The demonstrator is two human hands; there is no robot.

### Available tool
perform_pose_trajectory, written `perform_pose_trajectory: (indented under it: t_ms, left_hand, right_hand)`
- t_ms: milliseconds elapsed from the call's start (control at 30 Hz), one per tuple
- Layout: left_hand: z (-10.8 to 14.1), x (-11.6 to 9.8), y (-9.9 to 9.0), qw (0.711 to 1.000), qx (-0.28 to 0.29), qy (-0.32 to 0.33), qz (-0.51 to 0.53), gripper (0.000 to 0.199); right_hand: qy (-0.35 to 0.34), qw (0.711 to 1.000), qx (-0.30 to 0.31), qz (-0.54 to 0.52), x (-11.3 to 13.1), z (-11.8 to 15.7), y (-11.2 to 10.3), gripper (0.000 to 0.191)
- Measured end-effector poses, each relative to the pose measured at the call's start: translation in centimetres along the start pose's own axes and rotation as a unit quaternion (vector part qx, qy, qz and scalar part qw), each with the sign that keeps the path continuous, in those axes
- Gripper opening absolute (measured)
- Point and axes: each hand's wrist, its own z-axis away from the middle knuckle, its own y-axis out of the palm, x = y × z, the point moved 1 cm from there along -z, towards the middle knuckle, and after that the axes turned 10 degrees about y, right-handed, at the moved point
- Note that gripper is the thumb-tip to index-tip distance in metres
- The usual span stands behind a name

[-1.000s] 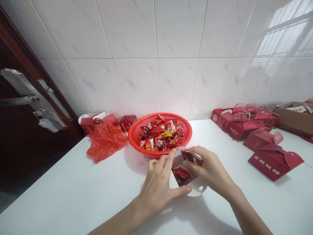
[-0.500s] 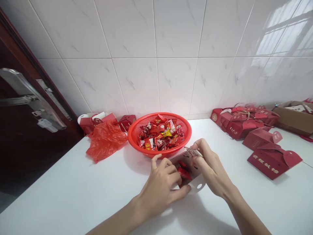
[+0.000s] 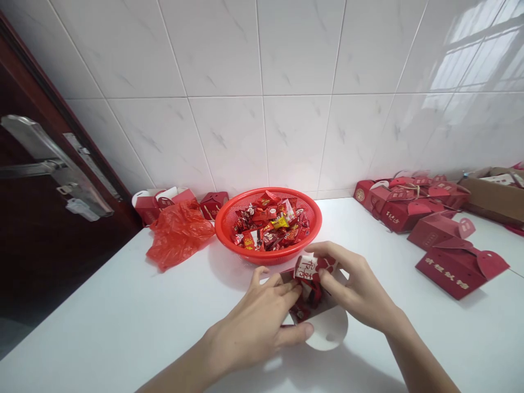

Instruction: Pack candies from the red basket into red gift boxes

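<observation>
An open box [image 3: 327, 329] with a white inner side and a rounded flap lies before me, red-wrapped sweets [image 3: 311, 295] inside it. My left hand [image 3: 268, 322] rests at the box's left side, its fingers reaching over the edge and the thumb at the front, so it holds the box. Between the thumb and fingers of my right hand [image 3: 347, 284] is a white and red printed packet [image 3: 307, 267], held over the box opening. Just behind the box stands a red perforated basket [image 3: 224, 232] with many wrapped sweets [image 3: 270, 221].
A crumpled red plastic bag [image 3: 180, 232] lies left of the basket, near small red boxes [image 3: 147, 207]. Several red gift boxes [image 3: 462, 270] stand at the right, with a brown carton [image 3: 495, 199] beyond. A tiled wall backs the white table [image 3: 123, 316].
The printed packet has moved left and down over the box and now shows its face. My right hand has shifted slightly, and the box's white flap has tilted down toward me.
</observation>
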Motion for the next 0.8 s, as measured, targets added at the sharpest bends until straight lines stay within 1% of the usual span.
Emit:
perform_pose_trajectory:
  t_ms: [67, 200, 233, 300, 400, 500, 633, 700, 800]
  left_hand:
    - [0.1, -0.1, -0.2, 1.000, 0.001, -0.015, 0.007, 0.020]
    - [0.2, -0.1, -0.3, 0.999, -0.015, -0.037, 0.024, 0.033]
    - [0.2, -0.1, -0.2, 0.999, -0.021, -0.039, 0.028, 0.037]
    - [0.2, 0.0, -0.1, 0.998, -0.032, -0.039, 0.036, 0.049]
    - [0.4, 0.0, 0.2, 0.998, -0.032, -0.039, 0.042, 0.068]
    - [0.7, -0.1, 0.4, 0.998, -0.023, -0.044, 0.036, 0.083]
    - [0.9, 0.0, 0.2, 0.999, -0.014, -0.030, 0.042, 0.091]
    - [1.0, 0.3, -0.1, 0.998, -0.021, -0.028, 0.048, 0.093]
    - [1.1, 0.9, -0.5, 0.997, -0.040, -0.033, 0.055, 0.094]
  right_hand:
    - [0.007, 0.999, 0.032, 0.010, -0.2, 0.1, -0.3, 0.029]
    - [0.004, 0.988, 0.133, 0.077, -0.5, 0.2, -0.6, 0.030]
    - [0.001, 0.984, 0.152, 0.088, -0.5, 0.2, -0.5, 0.030]
    - [-0.002, 0.981, 0.167, 0.099, -0.6, 0.2, -0.4, 0.027]
    - [-0.012, 0.984, 0.154, 0.094, -0.6, 0.1, -0.3, 0.027]
    - [-0.050, 0.989, 0.117, 0.073, -0.7, 0.0, -0.5, 0.030]
    - [-0.118, 0.987, 0.062, 0.088, -0.9, -0.1, -1.0, 0.026]
    - [-0.122, 0.986, 0.052, 0.100, -1.1, -0.2, -1.2, 0.022]
    - [-0.095, 0.989, 0.063, 0.095, -1.4, -0.4, -1.3, 0.015]
